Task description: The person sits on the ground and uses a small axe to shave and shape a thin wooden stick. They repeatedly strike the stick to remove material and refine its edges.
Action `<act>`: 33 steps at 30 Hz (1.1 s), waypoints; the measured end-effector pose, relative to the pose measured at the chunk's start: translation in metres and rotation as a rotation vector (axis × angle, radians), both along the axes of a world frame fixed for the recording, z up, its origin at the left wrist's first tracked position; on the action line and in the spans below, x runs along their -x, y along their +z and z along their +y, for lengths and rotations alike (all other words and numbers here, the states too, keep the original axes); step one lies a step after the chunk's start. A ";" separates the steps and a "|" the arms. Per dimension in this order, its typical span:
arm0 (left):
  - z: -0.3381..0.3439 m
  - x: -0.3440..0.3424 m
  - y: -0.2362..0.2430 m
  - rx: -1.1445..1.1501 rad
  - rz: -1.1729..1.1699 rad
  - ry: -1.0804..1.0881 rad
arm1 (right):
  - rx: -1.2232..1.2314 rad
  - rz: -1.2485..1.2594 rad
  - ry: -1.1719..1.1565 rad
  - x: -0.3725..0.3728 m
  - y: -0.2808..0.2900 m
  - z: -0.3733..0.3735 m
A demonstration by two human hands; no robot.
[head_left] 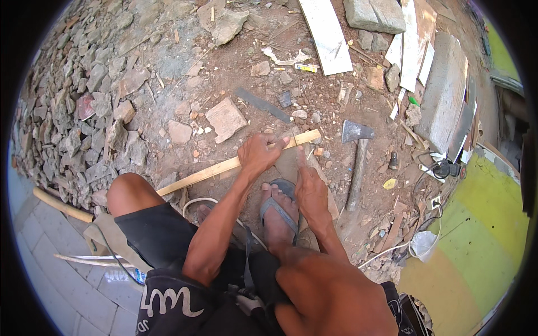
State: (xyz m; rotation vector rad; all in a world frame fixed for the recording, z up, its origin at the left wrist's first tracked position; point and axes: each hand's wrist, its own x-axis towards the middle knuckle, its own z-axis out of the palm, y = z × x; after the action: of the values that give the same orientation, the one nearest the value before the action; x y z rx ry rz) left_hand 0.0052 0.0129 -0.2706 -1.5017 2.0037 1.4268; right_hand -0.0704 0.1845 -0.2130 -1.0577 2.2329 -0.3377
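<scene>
A long, pale strip of wood or bamboo [210,171] runs slantwise from beside my left knee up to the right. My left hand [260,154] grips it near its upper end, thumb pointing right along it. My right hand [311,187] is closed with the index finger stretched forward, around a thin-bladed tool [295,139] that crosses the strip just right of my left thumb. Its handle is hidden in my palm, so knife or saw I cannot tell. Below the strip is my sandalled foot [277,210]. Right of my hands lies a hatchet [357,173] with a worn wooden handle.
Broken stones [84,112] are heaped on the left. Beyond my hands lie a flat grey strip [262,105], a brick chunk [226,119] and a white board [328,39]. A concrete block [444,95] and a corded power tool [445,169] are at right, near a cable [386,249].
</scene>
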 end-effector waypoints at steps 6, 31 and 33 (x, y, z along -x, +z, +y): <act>-0.004 0.002 -0.003 -0.063 -0.020 0.015 | 0.020 -0.027 -0.006 0.004 -0.006 -0.003; 0.013 -0.003 0.004 0.212 0.090 -0.021 | 0.051 -0.027 -0.013 0.005 0.004 -0.008; 0.019 -0.003 0.002 0.287 0.151 -0.014 | 0.039 -0.022 -0.023 0.003 0.002 -0.006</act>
State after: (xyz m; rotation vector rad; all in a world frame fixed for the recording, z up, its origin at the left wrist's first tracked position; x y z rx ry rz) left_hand 0.0086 0.0317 -0.2687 -1.5242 2.3914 1.3271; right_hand -0.0735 0.1789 -0.2108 -1.0445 2.2283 -0.4026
